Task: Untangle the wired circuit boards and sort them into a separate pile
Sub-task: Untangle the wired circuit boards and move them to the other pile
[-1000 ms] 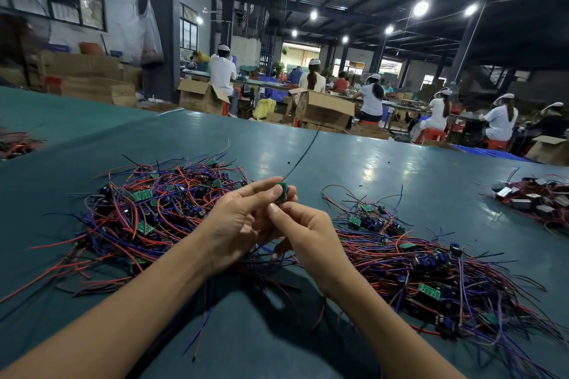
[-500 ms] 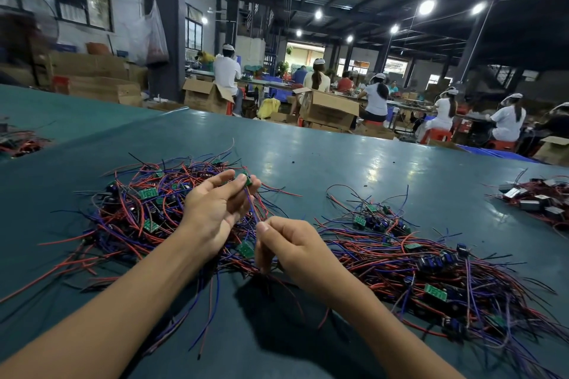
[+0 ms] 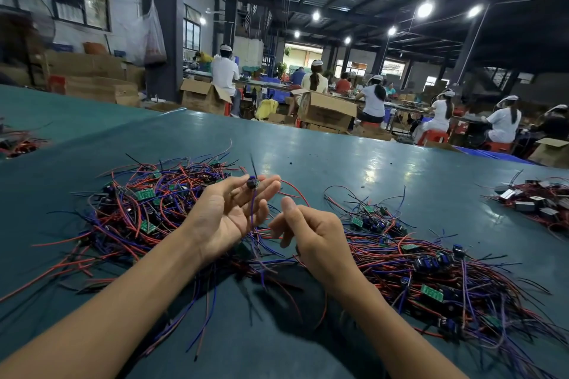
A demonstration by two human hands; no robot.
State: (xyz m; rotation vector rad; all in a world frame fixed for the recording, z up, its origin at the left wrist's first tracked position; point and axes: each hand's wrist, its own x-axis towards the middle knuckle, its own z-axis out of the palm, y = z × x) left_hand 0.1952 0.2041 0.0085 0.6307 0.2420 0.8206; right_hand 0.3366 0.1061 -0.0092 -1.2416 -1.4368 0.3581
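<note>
Hands meet above the gap between two heaps. The left hand [image 3: 226, 214] lies palm up, fingers nearly straight, with one wired circuit board [image 3: 253, 183] resting on its fingertips; the board's purple wire hangs down past the palm. The right hand [image 3: 312, 232] is loosely curled with the thumb raised, just beside that wire. I cannot tell whether it pinches a strand.

Judging by the layout, the work is roughly midway. The left heap [image 3: 144, 209] is a dense knot of red, purple and black leads with green boards buried in it. The right heap [image 3: 431, 274] is about as large and its wires lie more loosely, so it is probably the sorted pile. The board in hand looks almost free and has yet to be set down there.

The bench [image 3: 338, 160] is covered in glossy teal. A smaller cluster of boxed parts [image 3: 535, 203] sits at its far right. Beyond it is a dim workshop with seated workers [image 3: 374, 100] in white, cardboard boxes [image 3: 326, 111] and ceiling lamps.
</note>
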